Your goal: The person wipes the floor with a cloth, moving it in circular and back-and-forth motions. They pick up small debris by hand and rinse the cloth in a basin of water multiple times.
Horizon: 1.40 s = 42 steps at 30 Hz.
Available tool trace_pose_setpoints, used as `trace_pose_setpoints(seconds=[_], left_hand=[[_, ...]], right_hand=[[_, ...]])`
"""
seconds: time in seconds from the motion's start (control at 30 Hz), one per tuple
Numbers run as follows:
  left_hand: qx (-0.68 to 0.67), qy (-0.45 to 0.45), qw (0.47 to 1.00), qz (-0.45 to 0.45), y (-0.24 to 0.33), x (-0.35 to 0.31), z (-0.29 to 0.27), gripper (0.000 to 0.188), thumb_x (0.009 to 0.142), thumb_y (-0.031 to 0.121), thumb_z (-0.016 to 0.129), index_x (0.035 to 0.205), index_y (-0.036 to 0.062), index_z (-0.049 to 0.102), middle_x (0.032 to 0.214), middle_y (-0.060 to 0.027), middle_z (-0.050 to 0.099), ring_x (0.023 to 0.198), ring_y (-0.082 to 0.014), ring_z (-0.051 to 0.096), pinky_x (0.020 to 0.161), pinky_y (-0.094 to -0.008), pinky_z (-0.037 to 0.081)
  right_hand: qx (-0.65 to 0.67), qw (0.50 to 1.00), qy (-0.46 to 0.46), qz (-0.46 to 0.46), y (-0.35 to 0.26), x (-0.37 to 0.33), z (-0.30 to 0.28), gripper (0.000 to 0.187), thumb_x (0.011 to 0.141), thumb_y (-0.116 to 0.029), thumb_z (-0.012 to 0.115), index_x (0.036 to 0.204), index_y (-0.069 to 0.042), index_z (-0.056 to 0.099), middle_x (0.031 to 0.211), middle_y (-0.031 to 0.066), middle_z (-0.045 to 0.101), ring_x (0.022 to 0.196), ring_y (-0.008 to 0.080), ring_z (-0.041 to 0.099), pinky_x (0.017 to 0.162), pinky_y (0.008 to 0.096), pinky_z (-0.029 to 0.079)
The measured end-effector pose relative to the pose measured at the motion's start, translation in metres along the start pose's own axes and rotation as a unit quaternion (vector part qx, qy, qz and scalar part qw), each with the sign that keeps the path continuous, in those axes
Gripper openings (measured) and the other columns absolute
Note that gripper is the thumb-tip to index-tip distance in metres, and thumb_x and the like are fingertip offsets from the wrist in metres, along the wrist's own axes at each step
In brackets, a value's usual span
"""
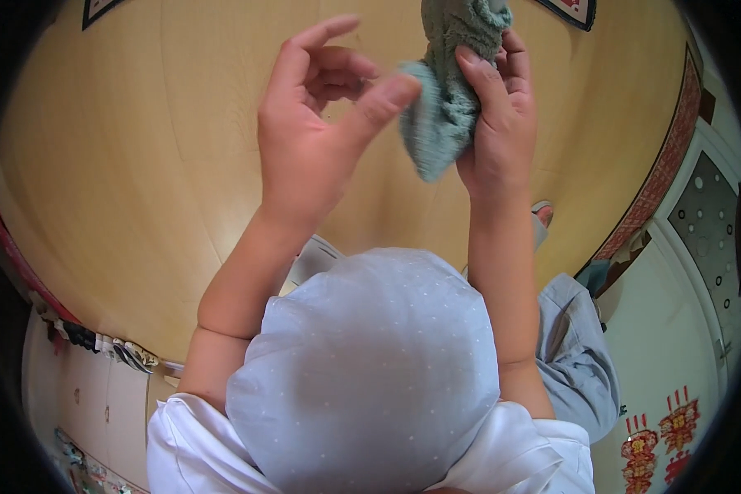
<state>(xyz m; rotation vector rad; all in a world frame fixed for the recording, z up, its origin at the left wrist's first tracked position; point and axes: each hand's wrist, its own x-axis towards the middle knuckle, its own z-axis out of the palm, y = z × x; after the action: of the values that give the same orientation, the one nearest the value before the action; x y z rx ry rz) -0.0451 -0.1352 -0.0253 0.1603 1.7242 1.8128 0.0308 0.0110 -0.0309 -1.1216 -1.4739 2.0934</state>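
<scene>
The right grip [502,136] is pinching a crumpled sage-green terry cloth [453,99] between thumb and fingers, the cloth standing up above that grip and drooping in a pointed fold to its left. The left grip [313,148] is spread, fingers loosely curled and thumb apart; its blurred thumb tip meets the fold's edge in view, though actual contact cannot be told. Beneath both grips lies a light wood-toned floor [198,123]; a pale dotted cap [362,354] sits below and between them.
</scene>
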Motion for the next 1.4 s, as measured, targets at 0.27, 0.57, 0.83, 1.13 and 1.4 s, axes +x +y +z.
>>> trace_pose_setpoints(seconds=[0.27, 0.57, 0.83, 1.13, 1.4], left_hand=[[0.007, 0.054, 0.997, 0.055, -0.005, 0.002, 0.0, 0.061, 0.081, -0.006, 0.075, 0.133, 0.0045, 0.046, 0.101, -0.006, 0.058, 0.093, -0.0124, 0.058, 0.087, -0.0268, 0.049], [0.109, 0.029, 0.991, 0.077, -0.012, -0.006, -0.01, 0.052, 0.082, -0.005, 0.075, 0.128, 0.0045, 0.053, 0.1, -0.0043, 0.059, 0.09, -0.0117, 0.057, 0.086, -0.0274, 0.049], [-0.076, -0.014, 0.996, -0.039, 0.001, 0.022, -0.002, 0.05, 0.091, 0.008, 0.072, 0.134, -0.002, 0.05, 0.116, -0.0132, 0.066, 0.108, -0.0167, 0.063, 0.092, -0.0296, 0.052], [-0.087, -0.012, 0.996, -0.02, -0.011, 0.028, -0.012, 0.041, 0.087, 0.002, 0.075, 0.123, -0.0006, 0.055, 0.103, -0.0087, 0.067, 0.096, -0.0139, 0.065, 0.09, -0.0278, 0.053], [-0.076, -0.077, 0.978, 0.181, -0.001, 0.035, 0.007, 0.029, 0.09, -0.003, 0.072, 0.115, 0.0008, 0.059, 0.097, -0.0079, 0.069, 0.09, -0.0126, 0.067, 0.081, -0.0254, 0.056]], right_hand=[[0.26, 0.962, -0.015, 0.085, -0.003, 0.008, -0.018, 0.04, 0.108, -0.03, 0.044, 0.139, -0.005, 0.049, 0.137, 0.0092, 0.058, 0.126, 0.0263, 0.055, 0.11, 0.0428, 0.044], [0.469, 0.846, -0.223, 0.12, -0.027, 0.009, -0.04, 0.042, 0.106, -0.026, 0.044, 0.14, -0.002, 0.052, 0.141, 0.0117, 0.058, 0.135, 0.0306, 0.049, 0.117, 0.0487, 0.034], [0.147, 0.98, -0.122, 0.049, -0.047, -0.011, -0.032, 0.07, 0.09, -0.01, 0.053, 0.152, 0.003, 0.024, 0.148, 0.0201, 0.043, 0.138, 0.0337, 0.043, 0.115, 0.0477, 0.036], [-0.085, 0.995, -0.054, 0.018, -0.064, -0.014, -0.025, 0.08, 0.081, -0.007, 0.073, 0.151, -0.001, 0.036, 0.132, 0.0138, 0.054, 0.122, 0.0239, 0.057, 0.106, 0.0353, 0.045], [-0.376, 0.921, -0.1, 0.019, -0.083, -0.016, -0.043, 0.049, 0.092, -0.007, 0.069, 0.139, -0.004, 0.055, 0.131, 0.0089, 0.057, 0.117, 0.0181, 0.058, 0.1, 0.0309, 0.047]])
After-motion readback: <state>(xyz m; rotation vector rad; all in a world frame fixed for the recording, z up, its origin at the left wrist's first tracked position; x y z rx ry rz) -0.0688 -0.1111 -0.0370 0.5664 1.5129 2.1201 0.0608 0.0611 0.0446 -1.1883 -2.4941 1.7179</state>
